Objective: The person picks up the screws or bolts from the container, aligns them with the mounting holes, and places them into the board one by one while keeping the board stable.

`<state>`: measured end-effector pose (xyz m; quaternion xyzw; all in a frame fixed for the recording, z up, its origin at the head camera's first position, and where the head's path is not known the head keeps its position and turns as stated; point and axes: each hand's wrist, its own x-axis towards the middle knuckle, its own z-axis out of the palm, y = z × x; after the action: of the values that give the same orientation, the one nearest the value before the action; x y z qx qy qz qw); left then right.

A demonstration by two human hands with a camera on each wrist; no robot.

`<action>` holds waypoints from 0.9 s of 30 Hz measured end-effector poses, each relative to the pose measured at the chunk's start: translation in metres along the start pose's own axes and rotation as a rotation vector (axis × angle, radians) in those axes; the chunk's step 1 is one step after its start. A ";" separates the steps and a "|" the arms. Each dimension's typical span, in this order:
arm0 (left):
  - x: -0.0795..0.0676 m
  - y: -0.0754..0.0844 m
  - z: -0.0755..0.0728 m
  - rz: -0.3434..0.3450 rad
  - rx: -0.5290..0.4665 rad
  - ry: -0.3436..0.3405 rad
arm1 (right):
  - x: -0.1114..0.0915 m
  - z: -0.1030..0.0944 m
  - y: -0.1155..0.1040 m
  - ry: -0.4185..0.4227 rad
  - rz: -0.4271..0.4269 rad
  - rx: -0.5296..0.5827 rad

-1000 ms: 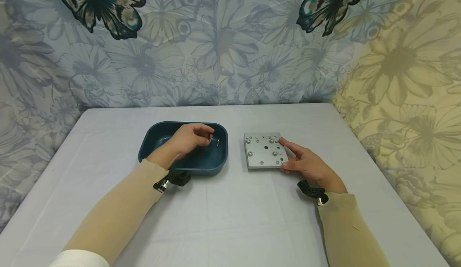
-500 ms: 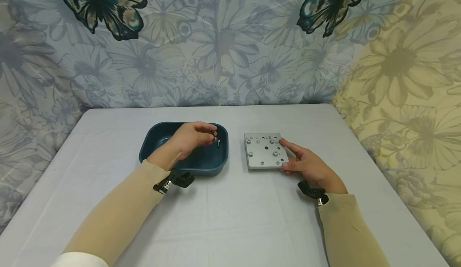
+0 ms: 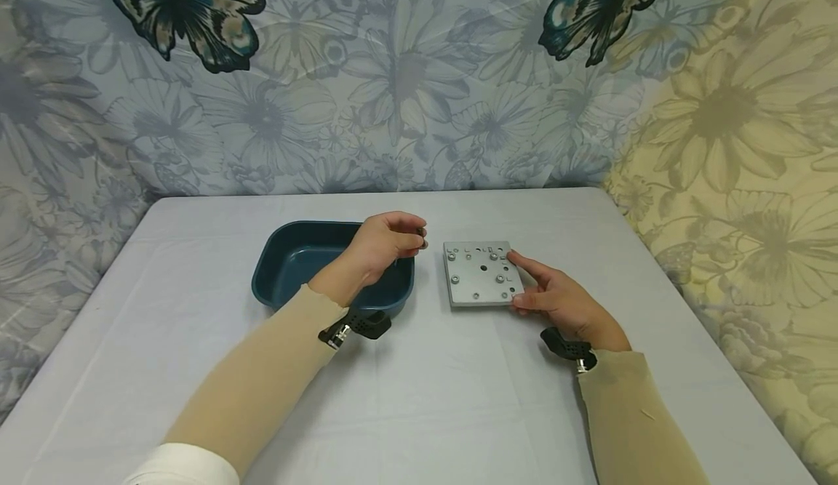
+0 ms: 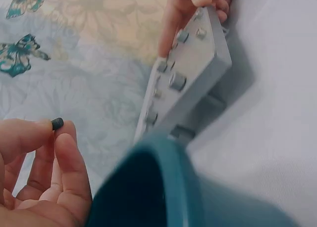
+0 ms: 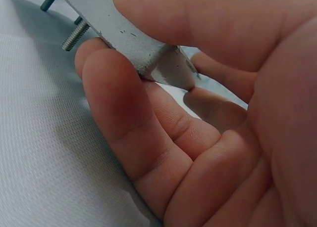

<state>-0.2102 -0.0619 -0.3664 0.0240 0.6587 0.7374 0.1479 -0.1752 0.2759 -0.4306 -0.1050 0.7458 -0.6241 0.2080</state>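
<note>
My left hand [image 3: 382, 246] is over the right end of a dark teal tub [image 3: 265, 274], its fingertips just past the rim. Between thumb and fingers it pinches a small black cylindrical pin [image 4: 57, 123], best seen in the left wrist view. To the right is a square silver metal plate [image 3: 466, 274] with holes and several screw heads on top. My right hand [image 3: 568, 303] grips the plate by its right edge, thumb at the near corner. Underneath, a threaded screw end [image 5: 75, 36] sticks out in the right wrist view. Part of the tub's inside is hidden by my left hand.
A white cloth [image 3: 419, 398] covers the table. Behind it hangs a fabric backdrop [image 3: 406, 121] printed with flowers and butterflies. A narrow strip of tabletop separates the tub from the plate.
My left hand has risen out of the tub and shifted right toward the plate, carrying the pin. My right hand and the plate have stayed in place.
</note>
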 end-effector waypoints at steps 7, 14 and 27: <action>0.015 0.002 0.028 0.017 0.028 -0.012 | 0.001 -0.001 0.000 0.000 0.006 0.003; 0.027 0.002 0.052 0.044 0.160 -0.011 | 0.002 -0.001 -0.002 0.008 0.018 -0.004; 0.052 -0.008 0.077 0.153 0.651 0.025 | 0.001 -0.002 0.000 0.017 0.021 -0.014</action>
<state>-0.2410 0.0262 -0.3726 0.1101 0.8576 0.4976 0.0686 -0.1772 0.2771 -0.4309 -0.0934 0.7529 -0.6176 0.2074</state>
